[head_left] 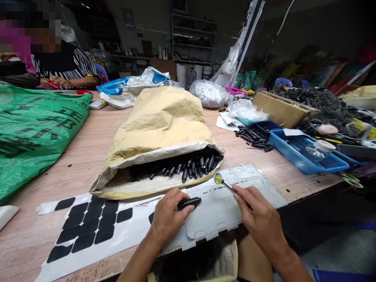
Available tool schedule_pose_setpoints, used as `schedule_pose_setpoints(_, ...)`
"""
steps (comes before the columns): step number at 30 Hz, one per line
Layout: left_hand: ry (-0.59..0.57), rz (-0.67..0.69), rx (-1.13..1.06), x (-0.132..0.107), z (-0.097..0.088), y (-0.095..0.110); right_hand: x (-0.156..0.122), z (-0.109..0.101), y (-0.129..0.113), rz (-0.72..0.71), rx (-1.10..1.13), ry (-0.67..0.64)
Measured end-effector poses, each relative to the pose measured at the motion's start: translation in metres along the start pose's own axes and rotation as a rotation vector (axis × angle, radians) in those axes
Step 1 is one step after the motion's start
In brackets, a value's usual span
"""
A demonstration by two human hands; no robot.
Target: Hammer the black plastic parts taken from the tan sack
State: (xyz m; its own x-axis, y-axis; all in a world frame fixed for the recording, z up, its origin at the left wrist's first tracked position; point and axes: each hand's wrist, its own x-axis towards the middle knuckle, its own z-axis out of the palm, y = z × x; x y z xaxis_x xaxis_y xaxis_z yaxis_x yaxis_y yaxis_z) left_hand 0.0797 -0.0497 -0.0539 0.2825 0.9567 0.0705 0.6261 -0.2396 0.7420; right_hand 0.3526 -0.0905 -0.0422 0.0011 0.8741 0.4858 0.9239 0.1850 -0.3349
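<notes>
My left hand (169, 215) is closed round a short black plastic tube (190, 202) that sticks out to the right over a grey sheet (217, 211). My right hand (258, 217) pinches a thin metal tool with a round yellow-green tip (218, 179); the tip points up and left, toward the mouth of a tan paper sack (158, 121). The sack lies on its side, and several more black tubes (188, 168) show in its open mouth, just beyond both hands.
A white backing sheet with black rounded pads (88, 225) lies front left. A green woven sack (32, 129) covers the left of the wooden table (88, 156). Blue baskets (305, 156), loose black parts and a cardboard box (279, 109) stand right. Another person (61, 66) sits far left.
</notes>
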Motion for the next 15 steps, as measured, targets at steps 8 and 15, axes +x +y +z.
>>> schedule_pose_setpoints(8, -0.011, 0.013, 0.045, 0.002, -0.001, 0.0, 0.017, 0.031, 0.068, 0.075, -0.325, 0.108)
schedule_pose_setpoints(15, -0.25, 0.215, -0.023, -0.047, -0.006, 0.022, 0.015, 0.034, 0.067, 0.087, -0.316, 0.117)
